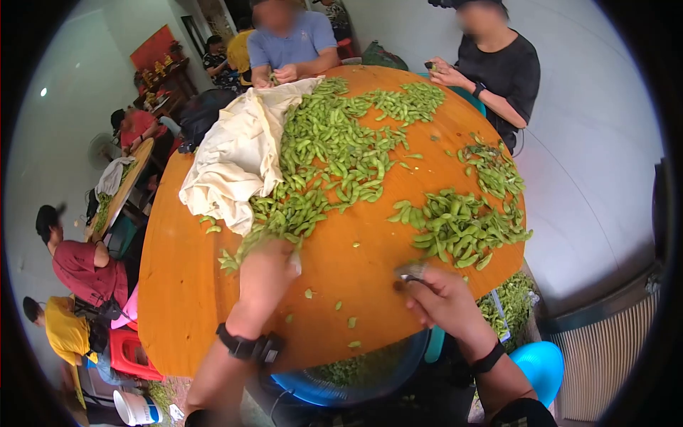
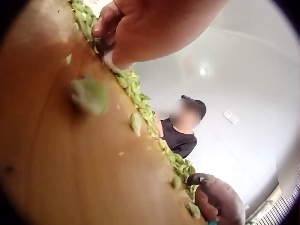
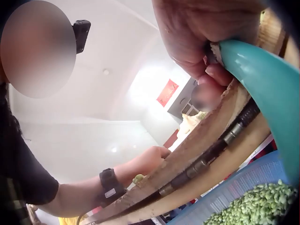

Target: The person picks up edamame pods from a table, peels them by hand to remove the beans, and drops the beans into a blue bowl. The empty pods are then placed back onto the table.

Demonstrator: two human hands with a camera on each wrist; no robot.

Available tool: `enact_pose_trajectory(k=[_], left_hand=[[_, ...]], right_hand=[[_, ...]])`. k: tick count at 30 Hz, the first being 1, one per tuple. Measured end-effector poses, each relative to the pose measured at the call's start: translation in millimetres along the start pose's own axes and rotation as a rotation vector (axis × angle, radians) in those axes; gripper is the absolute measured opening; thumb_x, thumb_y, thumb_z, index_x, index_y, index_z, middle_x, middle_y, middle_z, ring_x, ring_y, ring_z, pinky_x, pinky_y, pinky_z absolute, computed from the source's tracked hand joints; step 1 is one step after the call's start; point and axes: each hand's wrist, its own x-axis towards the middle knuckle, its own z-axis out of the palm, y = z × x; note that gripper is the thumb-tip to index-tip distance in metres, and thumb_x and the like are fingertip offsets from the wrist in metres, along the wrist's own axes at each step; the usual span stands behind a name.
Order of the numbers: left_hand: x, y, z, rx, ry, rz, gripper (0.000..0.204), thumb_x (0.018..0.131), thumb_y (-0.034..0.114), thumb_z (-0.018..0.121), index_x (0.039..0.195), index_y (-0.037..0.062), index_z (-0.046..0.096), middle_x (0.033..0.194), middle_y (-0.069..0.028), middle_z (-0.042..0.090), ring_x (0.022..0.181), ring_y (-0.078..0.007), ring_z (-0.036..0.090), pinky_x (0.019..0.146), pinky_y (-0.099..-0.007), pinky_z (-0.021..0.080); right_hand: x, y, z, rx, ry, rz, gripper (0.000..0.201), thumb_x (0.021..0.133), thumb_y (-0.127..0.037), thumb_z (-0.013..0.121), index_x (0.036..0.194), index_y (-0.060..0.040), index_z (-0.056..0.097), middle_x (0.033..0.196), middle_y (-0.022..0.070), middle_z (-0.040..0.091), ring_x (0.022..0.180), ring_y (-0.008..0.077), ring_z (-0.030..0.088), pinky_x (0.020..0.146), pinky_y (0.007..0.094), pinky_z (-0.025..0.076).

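Observation:
In the head view my left hand (image 1: 269,270), blurred, reaches into the near edge of a pile of green soybean pods (image 1: 334,146). The left wrist view shows its fingers (image 2: 110,23) bent at the pods, with something whitish at the thumb; whether a pod is between them I cannot tell. My right hand (image 1: 447,300) is over the table's near edge, fingers curled, with a small dark tool (image 1: 410,277) with a metallic glint at its thumb side. A smaller heap of pods (image 1: 462,228) lies just beyond it. Shelled green beans (image 3: 258,206) fill a blue basket (image 3: 234,183) below the edge.
A cream cloth (image 1: 238,149) lies left of the pile on the round wooden table (image 1: 181,285). Shell scraps (image 1: 494,167) sit at the right. Two people sit across, one in blue (image 1: 293,43), one in black (image 1: 498,71). A teal rim (image 3: 262,75) stands by my right hand.

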Motion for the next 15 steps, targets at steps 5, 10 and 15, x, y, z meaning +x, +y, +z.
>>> enact_pose_trajectory(k=[5,10,15], left_hand=[[-16,49,-9,-0.961,-0.360,-0.394,0.020,0.089,0.008,0.064,0.107,0.0013,0.062,0.089,-0.0025,0.066,0.061,-0.0075,0.062,0.051,-0.0173,0.046],[-28,59,10,-1.104,-0.356,-0.231,0.038,0.088,-0.003,0.061,0.125,0.0046,0.058,0.097,-0.0045,0.066,0.070,-0.0077,0.063,0.058,-0.0196,0.050],[-27,64,13,-0.656,-0.212,0.167,0.037,0.085,-0.007,0.060,0.121,0.0013,0.059,0.094,-0.0063,0.065,0.081,-0.0101,0.064,0.064,-0.0224,0.050]], right_hand=[[14,-16,29,0.087,-0.097,0.075,0.019,0.096,-0.016,0.051,0.103,-0.0032,0.062,0.069,-0.0009,0.058,0.050,0.0054,0.052,0.043,0.0218,0.042],[23,-13,38,0.163,-0.257,0.081,0.018,0.097,-0.017,0.050,0.092,-0.0046,0.062,0.069,-0.0026,0.057,0.051,0.0048,0.051,0.044,0.0190,0.039],[19,-9,39,0.192,-0.226,0.093,0.020,0.098,-0.018,0.051,0.084,-0.0052,0.060,0.067,-0.0029,0.056,0.051,0.0046,0.051,0.044,0.0189,0.037]])
